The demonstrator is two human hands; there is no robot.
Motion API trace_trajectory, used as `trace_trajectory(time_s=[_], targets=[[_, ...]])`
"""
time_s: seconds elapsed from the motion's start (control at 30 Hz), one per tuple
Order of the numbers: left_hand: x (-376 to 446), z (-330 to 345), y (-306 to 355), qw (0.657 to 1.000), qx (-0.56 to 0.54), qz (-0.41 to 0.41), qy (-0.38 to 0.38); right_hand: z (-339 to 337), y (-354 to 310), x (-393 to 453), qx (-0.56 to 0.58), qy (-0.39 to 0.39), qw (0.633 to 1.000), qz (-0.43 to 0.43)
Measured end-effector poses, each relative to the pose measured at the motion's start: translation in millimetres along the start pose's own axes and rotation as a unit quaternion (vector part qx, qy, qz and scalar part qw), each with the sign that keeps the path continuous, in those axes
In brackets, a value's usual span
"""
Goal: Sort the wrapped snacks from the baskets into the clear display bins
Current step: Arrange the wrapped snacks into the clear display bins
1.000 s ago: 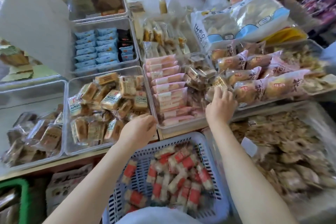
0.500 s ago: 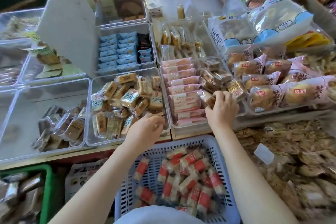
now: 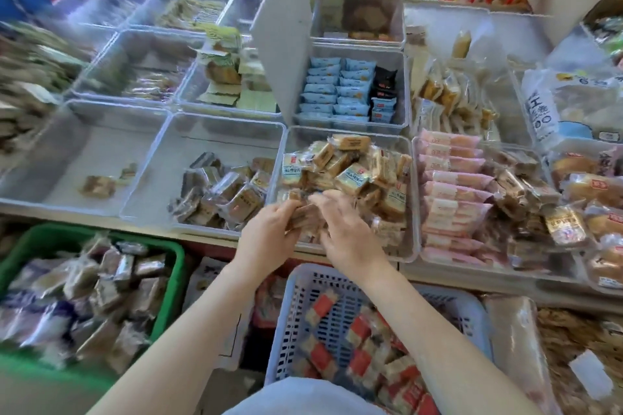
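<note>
**Q:** where are the hands at right now?

**A:** both are in the clear bin (image 3: 414,199) heaped with tan wrapped cakes (image 3: 350,175), near its front edge. The left hand (image 3: 269,232) has its fingers curled round a small packet (image 3: 303,214). The right hand (image 3: 347,232) lies over the same spot, fingers bent down onto the wrappers. It's blurry, so I can't tell whether it really grips anything.

**Q:** and the baskets?

**A:** the lavender basket (image 3: 296,313) with red-and-white snacks (image 3: 357,360) sits under the forearms. The green basket (image 3: 168,280) of silvery packs is off to the left.
</note>
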State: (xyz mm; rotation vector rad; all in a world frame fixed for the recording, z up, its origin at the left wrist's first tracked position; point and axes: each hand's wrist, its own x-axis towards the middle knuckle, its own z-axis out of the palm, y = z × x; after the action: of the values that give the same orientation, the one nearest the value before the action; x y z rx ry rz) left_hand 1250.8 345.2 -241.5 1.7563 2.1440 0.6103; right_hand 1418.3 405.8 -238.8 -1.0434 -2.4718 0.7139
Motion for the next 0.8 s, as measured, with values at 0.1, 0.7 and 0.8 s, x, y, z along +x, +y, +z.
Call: trace_trajectory(time_s=[0.1,0.7,0.8], targets=[[-4,-15,-41,0.996,-0.029,-0.053,0.072,19,1,11,-0.05,-0.057,0.996,0.05],[39,-14,-110,0.935,0.18,-0.24,-0.19,59,13,2,-0.132,-0.14,0.976,0.097],[45,-21,-88,0.935,0.202,-0.245,-0.155,52,15,0,-0.115,-0.135,0.981,0.077]])
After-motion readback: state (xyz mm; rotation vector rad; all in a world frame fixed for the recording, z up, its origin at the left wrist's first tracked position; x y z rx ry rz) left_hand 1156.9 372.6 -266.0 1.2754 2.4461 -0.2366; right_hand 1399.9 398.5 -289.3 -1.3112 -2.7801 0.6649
